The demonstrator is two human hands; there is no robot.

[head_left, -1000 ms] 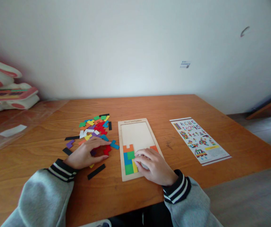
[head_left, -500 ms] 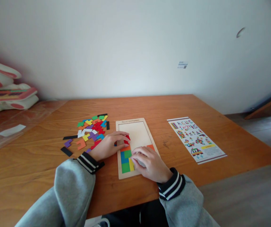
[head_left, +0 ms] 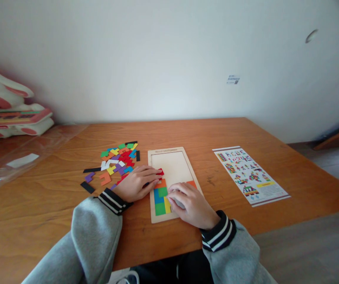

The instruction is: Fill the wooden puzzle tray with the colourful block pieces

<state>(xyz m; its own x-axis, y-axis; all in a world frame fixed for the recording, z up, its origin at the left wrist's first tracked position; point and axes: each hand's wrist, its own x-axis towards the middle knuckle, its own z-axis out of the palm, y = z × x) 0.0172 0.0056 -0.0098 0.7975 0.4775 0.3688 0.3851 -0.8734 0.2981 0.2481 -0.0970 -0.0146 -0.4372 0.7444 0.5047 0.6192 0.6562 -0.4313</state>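
A light wooden puzzle tray (head_left: 198,188) lies on the table in front of me. Green, blue, yellow and orange pieces fill part of its near end, and its far end shows bare wood. My left hand (head_left: 138,182) reaches over the tray's left edge, its fingers closed on a red piece (head_left: 161,172) that is partly covered by the fingertips. Over the near right part of the tray is my right hand (head_left: 189,203), fingers curled, thumb near the yellow piece (head_left: 167,205); whether it holds anything is hidden.
Loose coloured pieces (head_left: 110,170) lie in a cluster left of the tray. A printed pattern sheet (head_left: 250,173) is on the right. Clear plastic wrap (head_left: 54,144) and a toy keyboard (head_left: 15,118) are at the far left, by the wall.
The whole view has shifted slightly, so things appear further right. My left fingers have flattened a little over the red piece; my right hand keeps nearly the same pose.
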